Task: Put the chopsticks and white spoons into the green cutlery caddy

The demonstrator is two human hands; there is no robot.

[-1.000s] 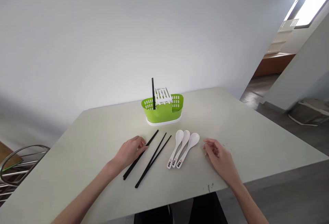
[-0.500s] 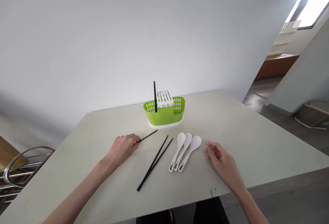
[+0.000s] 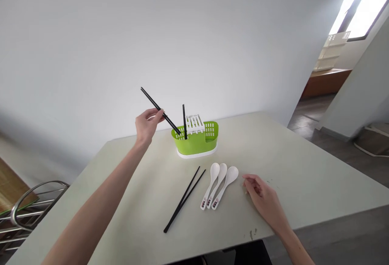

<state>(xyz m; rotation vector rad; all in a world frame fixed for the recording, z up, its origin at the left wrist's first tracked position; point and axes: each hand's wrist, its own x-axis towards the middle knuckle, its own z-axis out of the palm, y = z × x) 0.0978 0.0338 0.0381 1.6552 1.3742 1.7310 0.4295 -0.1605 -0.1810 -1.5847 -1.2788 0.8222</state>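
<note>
My left hand (image 3: 148,124) is closed around a pair of black chopsticks (image 3: 151,99), raised and slanting down to the right. Their lower ends reach into the left compartment of a green cutlery basket (image 3: 194,145) with a white base and white slotted top. Other black chopsticks (image 3: 184,120) stand upright in that same compartment. Loosely curled and holding nothing, my right hand (image 3: 261,195) rests on the table to the right of the spoons. Three white spoons (image 3: 219,186) lie side by side, handles toward me. Left of them, two black chopsticks (image 3: 181,205) lie crossed near their thick ends.
The pale table (image 3: 243,143) stands against a white wall (image 3: 194,46). A metal-framed stool (image 3: 39,204) is beyond its left edge. To the right are a wall end and a bright window (image 3: 364,9).
My left hand has lifted the chopsticks off the table and brought them up to the basket's left compartment. My right hand has stayed in place. The camera view has tilted slightly.
</note>
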